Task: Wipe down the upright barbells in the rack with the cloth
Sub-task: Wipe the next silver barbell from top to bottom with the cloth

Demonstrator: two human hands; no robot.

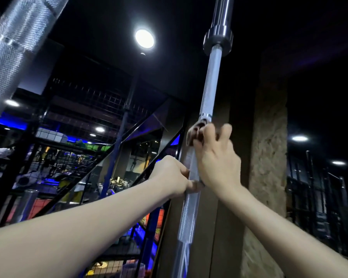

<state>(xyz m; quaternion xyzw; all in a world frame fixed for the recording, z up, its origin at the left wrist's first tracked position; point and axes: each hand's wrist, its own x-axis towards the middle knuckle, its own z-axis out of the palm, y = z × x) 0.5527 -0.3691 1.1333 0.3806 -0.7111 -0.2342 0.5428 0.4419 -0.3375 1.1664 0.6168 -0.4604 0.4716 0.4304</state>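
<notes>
An upright silver barbell [209,87] with a knurled shaft and a thick collar near the top stands in the middle of the head view. My right hand [217,157] wraps a brownish cloth [196,130] around the shaft, and the cloth bunches out above my fingers. Just below it, my left hand [169,175] grips the same shaft, thumb across the front. A second knurled barbell [12,47] leans close by at the upper left, very near the camera.
A rough stone-faced pillar [269,157] rises right behind the barbell. Black wire-mesh fencing and diagonal steel beams [109,153] fill the left side. Round ceiling lamps [144,38] shine above. Dark racks stand at the far right.
</notes>
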